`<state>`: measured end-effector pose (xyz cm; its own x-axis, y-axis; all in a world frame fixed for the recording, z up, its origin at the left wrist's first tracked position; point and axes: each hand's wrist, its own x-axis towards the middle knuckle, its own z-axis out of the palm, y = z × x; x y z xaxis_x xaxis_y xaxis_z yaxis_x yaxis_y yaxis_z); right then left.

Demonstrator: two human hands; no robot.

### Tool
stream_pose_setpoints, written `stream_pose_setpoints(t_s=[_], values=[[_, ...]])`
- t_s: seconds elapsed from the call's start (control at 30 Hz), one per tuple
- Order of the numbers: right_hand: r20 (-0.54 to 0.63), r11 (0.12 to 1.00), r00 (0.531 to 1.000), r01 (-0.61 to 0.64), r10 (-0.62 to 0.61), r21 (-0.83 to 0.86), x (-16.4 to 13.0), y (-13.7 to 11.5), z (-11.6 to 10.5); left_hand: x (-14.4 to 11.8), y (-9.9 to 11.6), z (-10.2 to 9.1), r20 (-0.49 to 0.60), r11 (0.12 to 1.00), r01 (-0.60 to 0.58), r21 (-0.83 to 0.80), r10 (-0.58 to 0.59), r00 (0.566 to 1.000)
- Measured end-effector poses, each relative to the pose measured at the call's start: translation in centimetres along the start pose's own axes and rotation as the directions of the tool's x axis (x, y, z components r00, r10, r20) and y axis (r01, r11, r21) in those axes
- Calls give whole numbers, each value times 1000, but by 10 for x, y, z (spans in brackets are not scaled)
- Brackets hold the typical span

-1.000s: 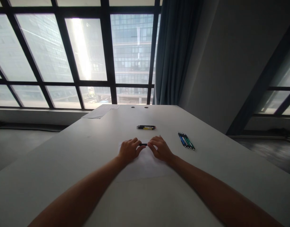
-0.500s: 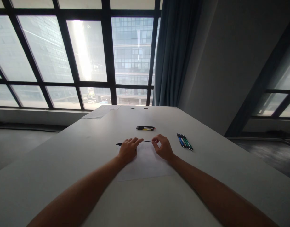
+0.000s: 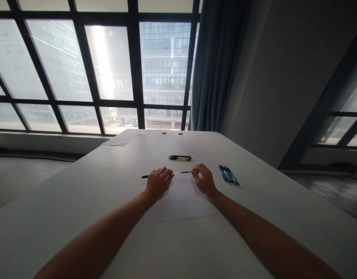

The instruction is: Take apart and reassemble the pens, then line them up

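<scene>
My left hand (image 3: 158,182) is closed around a black pen barrel (image 3: 144,177), whose end sticks out to the left of the fingers. My right hand (image 3: 204,179) pinches one end of a thin pen refill (image 3: 185,172) between thumb and fingertips. The refill spans the gap between my hands, dark near the right hand and pale toward the left fingertips. Whether its left end sits inside the barrel is hidden by my left fingers. Beneath both hands lies a white sheet of paper (image 3: 178,205) on the white table (image 3: 178,248).
Beyond my hands lie several dark pens, one with a yellow part (image 3: 180,158). A row of blue and green pens (image 3: 228,175) rests to the right. Papers (image 3: 120,138) lie at the table's far left corner. A curtain (image 3: 214,77) hangs past the far edge.
My right hand has shifted slightly right with the refill, and more of it shows between my hands, including a pale stretch. My left fingers, stretched out before, have curled in.
</scene>
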<state>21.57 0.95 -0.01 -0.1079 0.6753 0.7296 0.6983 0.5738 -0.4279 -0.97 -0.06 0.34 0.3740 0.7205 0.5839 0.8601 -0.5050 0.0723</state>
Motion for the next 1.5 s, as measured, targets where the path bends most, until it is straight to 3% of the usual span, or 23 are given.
stream_pose_setpoints(t_s=[0.3,0.43,0.8,1.03,1.2,1.3,1.4,1.5], values=[[-67,1000,997,-27,27,11,4,16,-4,1,-3,-1,-10,997,68,-44,-69,998],[-95,992,991,-98,90,-76,6,24,-6,1,-5,-1,-17,991,120,-54,-121,992],[115,876,963,-169,245,-451,5,25,5,1,-5,5,24,996,65,-59,-64,998],[142,850,945,-190,294,-492,3,27,6,-1,-6,5,17,999,20,-46,-20,1000],[60,906,984,-132,170,-402,6,19,1,0,-8,7,-29,996,-76,-42,75,997],[79,952,997,44,-21,-302,5,9,-1,1,-9,10,-70,981,-173,-85,168,983],[211,950,947,277,-244,-146,1,-3,1,1,-7,12,-99,964,-227,-138,214,972],[287,933,899,357,-332,-38,-4,-14,6,0,-6,14,-98,951,-259,-172,245,965]])
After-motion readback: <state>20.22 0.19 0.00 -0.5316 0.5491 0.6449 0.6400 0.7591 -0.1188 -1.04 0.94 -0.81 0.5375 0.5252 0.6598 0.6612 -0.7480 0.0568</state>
